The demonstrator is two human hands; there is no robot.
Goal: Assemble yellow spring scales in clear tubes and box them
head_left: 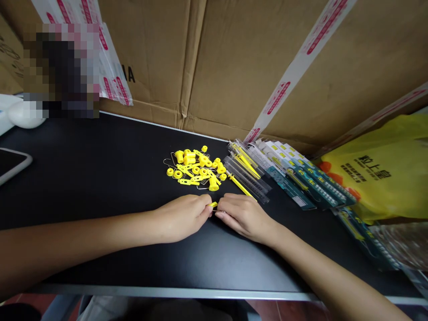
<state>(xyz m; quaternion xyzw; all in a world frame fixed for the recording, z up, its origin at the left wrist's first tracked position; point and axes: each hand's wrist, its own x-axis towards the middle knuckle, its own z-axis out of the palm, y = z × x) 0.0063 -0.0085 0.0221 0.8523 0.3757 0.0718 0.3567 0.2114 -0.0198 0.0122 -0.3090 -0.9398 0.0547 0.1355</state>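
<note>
My left hand [185,217] is closed on a small yellow plastic part [213,204], whose tip sticks out between thumb and forefinger. Close beside it, my right hand [245,217] pinches a thin metal wire [219,211] that reaches across toward the yellow part. Whether wire and part touch is hidden by my fingers. Just beyond both hands lies a loose pile of yellow plastic parts [195,170], with rings, flat pieces with holes, flanged tubes, bent wires and small springs among them. Long yellow pointed rods [241,186] in clear sleeves lie right of the pile.
Printed green and white packages [294,171] overlap at the right, near a yellow bag [384,169]. A phone [13,162] and a white rounded object [26,113] are on the left. Large taped cardboard boxes [227,67] stand behind the black table [100,178].
</note>
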